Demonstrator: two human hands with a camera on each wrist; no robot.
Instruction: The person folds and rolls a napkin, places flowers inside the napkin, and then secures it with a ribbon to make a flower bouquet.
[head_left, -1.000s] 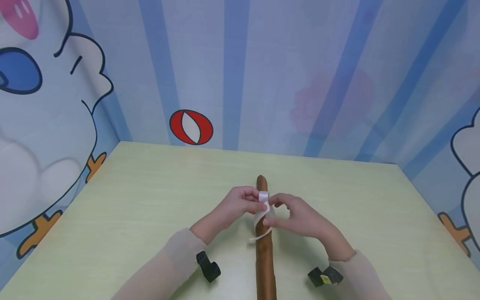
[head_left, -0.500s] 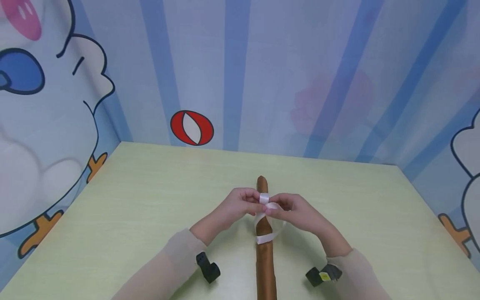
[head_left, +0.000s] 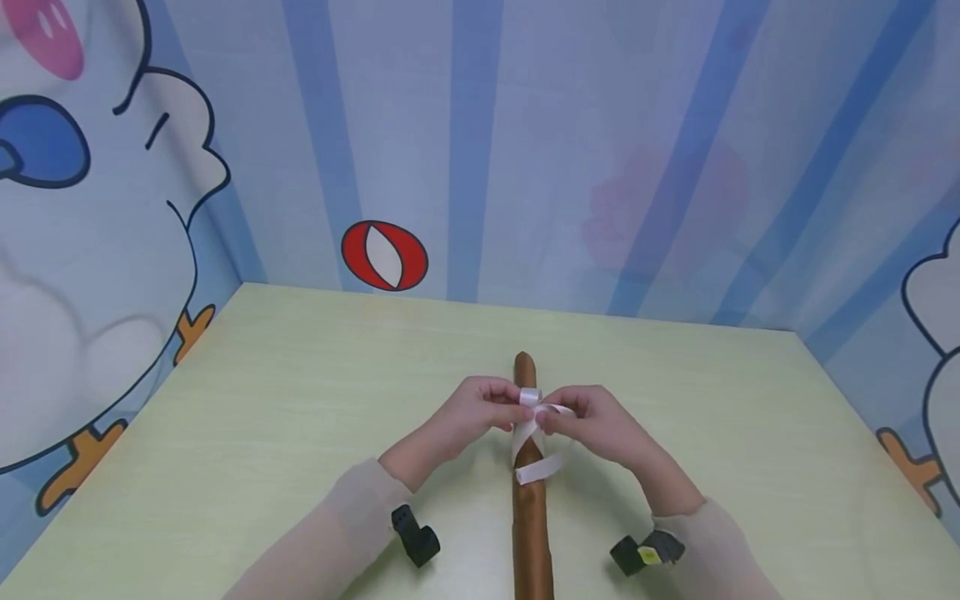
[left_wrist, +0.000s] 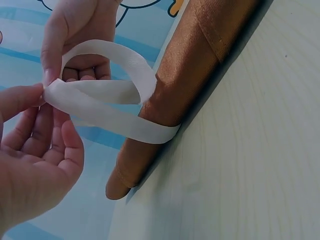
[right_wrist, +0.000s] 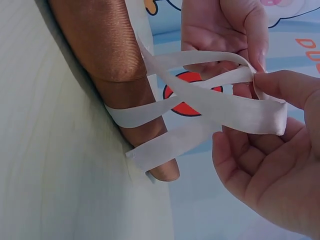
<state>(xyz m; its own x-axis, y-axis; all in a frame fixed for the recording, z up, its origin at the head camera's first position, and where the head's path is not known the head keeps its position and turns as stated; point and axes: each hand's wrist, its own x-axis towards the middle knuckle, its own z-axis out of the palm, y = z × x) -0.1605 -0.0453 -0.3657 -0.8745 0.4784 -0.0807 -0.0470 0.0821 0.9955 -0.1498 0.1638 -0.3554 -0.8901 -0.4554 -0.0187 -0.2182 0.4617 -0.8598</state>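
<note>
The person is wearing pale beige sleeves [head_left: 337, 525] reaching to both wrists, with a small black camera [head_left: 415, 536] strapped beneath each wrist.

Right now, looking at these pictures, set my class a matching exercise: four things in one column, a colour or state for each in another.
Column one:
1. long brown fabric roll
2. white ribbon
3. left hand
4. pale green table

Column two:
A. pinches a ribbon loop
B. wrapped round the roll
C. lies lengthwise on the table
D. bears the roll

Pairs: 1-C, 2-B, 3-A, 4-D.
</note>
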